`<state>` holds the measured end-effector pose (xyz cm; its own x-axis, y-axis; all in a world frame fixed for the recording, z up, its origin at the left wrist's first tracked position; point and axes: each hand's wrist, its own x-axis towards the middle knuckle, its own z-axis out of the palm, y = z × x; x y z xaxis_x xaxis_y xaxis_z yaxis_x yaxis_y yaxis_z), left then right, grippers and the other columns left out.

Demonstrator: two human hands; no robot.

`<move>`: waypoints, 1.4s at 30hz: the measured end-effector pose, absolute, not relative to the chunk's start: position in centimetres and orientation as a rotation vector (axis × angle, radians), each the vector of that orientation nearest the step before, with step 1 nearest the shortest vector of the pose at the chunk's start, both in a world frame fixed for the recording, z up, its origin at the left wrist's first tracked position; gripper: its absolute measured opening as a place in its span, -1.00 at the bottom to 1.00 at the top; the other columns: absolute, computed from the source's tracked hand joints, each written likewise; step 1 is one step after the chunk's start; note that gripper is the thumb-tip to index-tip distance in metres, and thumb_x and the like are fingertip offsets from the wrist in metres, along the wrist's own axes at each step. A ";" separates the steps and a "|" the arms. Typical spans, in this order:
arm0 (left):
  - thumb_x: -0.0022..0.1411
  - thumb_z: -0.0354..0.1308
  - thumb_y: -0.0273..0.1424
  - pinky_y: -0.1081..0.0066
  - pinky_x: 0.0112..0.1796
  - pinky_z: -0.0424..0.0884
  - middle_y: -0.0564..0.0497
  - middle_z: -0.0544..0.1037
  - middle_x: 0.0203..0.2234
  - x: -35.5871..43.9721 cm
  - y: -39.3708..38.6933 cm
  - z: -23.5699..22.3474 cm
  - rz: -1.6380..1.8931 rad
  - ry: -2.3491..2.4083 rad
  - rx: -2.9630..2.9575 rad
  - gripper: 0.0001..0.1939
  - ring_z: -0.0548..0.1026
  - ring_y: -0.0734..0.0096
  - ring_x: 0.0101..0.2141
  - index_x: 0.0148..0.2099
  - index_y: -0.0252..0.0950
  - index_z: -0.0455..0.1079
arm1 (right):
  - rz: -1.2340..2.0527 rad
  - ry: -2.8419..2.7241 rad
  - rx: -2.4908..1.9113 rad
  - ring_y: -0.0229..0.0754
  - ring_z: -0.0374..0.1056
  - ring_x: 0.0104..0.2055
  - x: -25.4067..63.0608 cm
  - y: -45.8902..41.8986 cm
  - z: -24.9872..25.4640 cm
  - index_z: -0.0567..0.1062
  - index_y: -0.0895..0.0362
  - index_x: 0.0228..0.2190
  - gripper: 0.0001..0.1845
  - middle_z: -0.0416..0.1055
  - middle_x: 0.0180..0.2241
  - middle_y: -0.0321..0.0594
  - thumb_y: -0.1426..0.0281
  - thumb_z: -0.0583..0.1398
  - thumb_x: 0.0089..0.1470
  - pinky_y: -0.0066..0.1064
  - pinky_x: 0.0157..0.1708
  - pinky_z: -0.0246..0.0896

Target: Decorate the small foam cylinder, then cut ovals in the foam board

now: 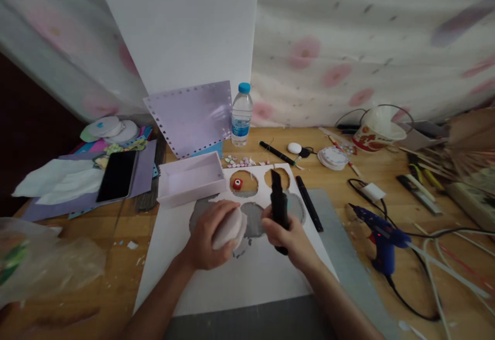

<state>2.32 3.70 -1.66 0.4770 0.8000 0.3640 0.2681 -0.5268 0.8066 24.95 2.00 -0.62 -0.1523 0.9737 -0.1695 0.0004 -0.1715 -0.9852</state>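
My left hand (209, 234) is closed around a whitish round disc (229, 229), tilted above the board; whether it is one thick piece or several stacked, I cannot tell. In my right hand (288, 234) is a black utility knife (279, 203), pointing up and away from me. Both hands are over a white board (216, 288) that has several round holes cut in it, with rough edges. Through the far holes the wooden table shows, and a small red object (237, 183) lies in one of them.
A lilac box (191, 177), a water bottle (242, 118) and black markers (309, 203) stand or lie around the board. To the right is a blue glue gun (382, 237) with cables. A phone (117, 176) rests at the left. Under the board lies a grey mat (340, 237).
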 end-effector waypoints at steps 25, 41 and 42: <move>0.26 0.06 -0.23 0.13 0.13 0.17 -0.13 0.32 0.18 2.9 3.0 -1.9 0.879 0.728 1.385 -0.49 0.28 0.01 0.16 0.23 -0.21 0.22 | 0.823 -1.699 -1.324 -0.25 0.21 -0.51 26.1 1.6 -0.3 0.39 0.11 -0.32 -0.70 0.30 -0.53 -0.32 0.16 0.02 0.19 -0.44 -0.52 0.07; 0.15 0.15 -0.15 0.16 0.04 0.26 -0.12 0.43 0.03 2.1 3.6 -1.0 0.809 0.757 1.555 -0.48 0.38 0.02 0.03 0.14 -0.20 0.33 | 0.253 -2.237 -1.208 -0.18 0.34 -0.55 26.1 1.3 -0.4 0.45 0.17 -0.43 -0.56 0.41 -0.58 -0.21 0.05 0.10 0.16 -0.40 -0.54 0.01; 0.15 0.14 -0.16 0.17 0.03 0.28 -0.12 0.43 0.03 2.2 3.6 -0.8 0.813 0.764 1.581 -0.47 0.38 0.03 0.02 0.15 -0.21 0.32 | 0.242 -2.236 -1.209 -0.18 0.34 -0.55 26.1 1.3 -0.5 0.45 0.17 -0.43 -0.56 0.41 -0.57 -0.21 0.04 0.10 0.16 -0.40 -0.54 0.01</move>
<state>2.22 3.59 -0.84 0.5491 0.8302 0.0964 0.0451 -0.1447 0.9885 26.05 1.34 -0.48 -0.4212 0.8121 0.4038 0.7068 0.5729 -0.4150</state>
